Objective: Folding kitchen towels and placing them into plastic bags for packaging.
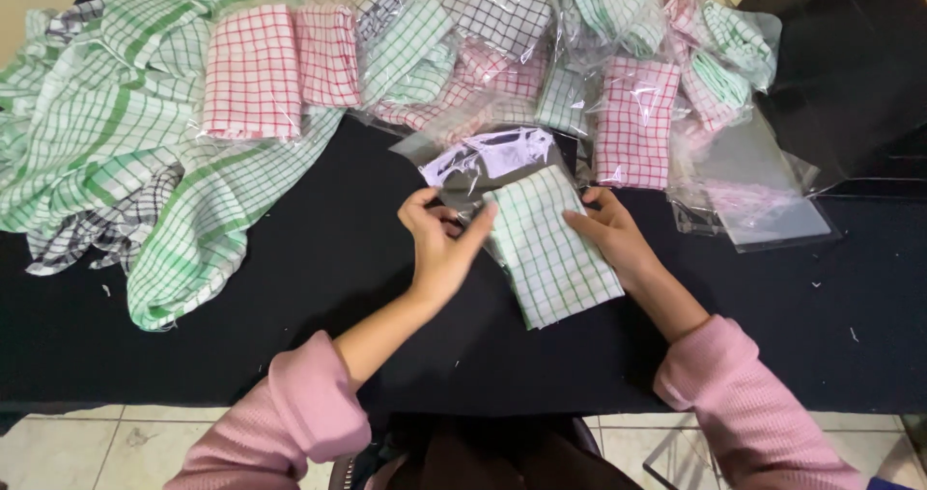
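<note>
A folded green-checked white cloth [550,249] lies on the black table [319,258], its far end inside the mouth of a clear plastic bag [488,157]. My left hand [439,244] pinches the bag's near edge at the cloth's left corner. My right hand [608,234] rests against the cloth's right edge, fingers on the fabric and the bag's rim. Both sleeves are pink.
Loose green-checked and black-checked cloths [126,142] are heaped at the left. Bagged red-checked cloths [253,73] and other packed cloths [632,123] line the back. Flat clear bags [763,200] lie at the right. The table's near edge [193,398] meets a tiled floor.
</note>
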